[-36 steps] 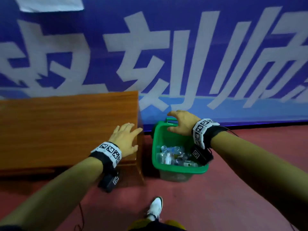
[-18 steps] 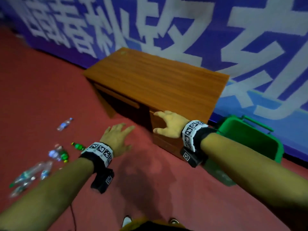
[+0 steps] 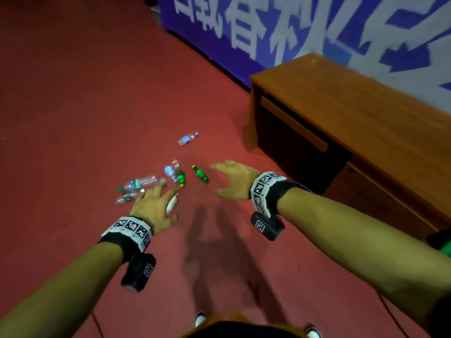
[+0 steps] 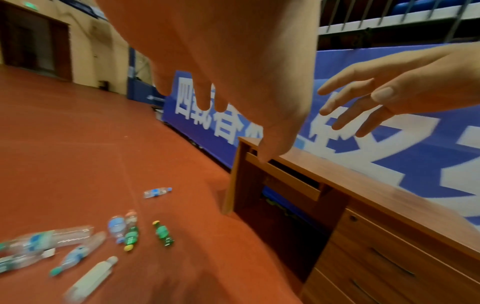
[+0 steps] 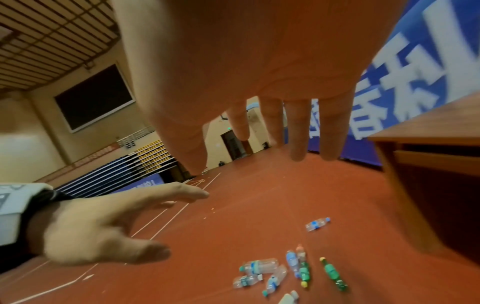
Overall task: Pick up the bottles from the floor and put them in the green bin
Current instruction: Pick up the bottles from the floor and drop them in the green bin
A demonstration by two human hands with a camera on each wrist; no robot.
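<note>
Several plastic bottles lie scattered on the red floor (image 3: 73, 118). A small green bottle (image 3: 200, 174) lies just left of my right hand (image 3: 231, 181), which hangs empty with fingers spread. Another green bottle (image 3: 181, 178) lies beside a clear blue-labelled one (image 3: 170, 172). A large clear bottle (image 3: 140, 182) and a white bottle (image 3: 172, 203) lie around my left hand (image 3: 153, 206), also empty with fingers spread above them. A lone clear bottle (image 3: 188, 138) lies farther off. Only a sliver of the green bin (image 3: 443, 243) shows at the right edge.
A wooden desk (image 3: 353, 113) with drawers stands on the right, against a blue banner wall (image 3: 244, 28). Open red floor stretches left and ahead. My shoes (image 3: 200, 318) show at the bottom edge.
My view has swung left from the green bin and desk to the bottles on the floor. Both empty hands have left the bin and desk and now reach toward the bottle cluster.
</note>
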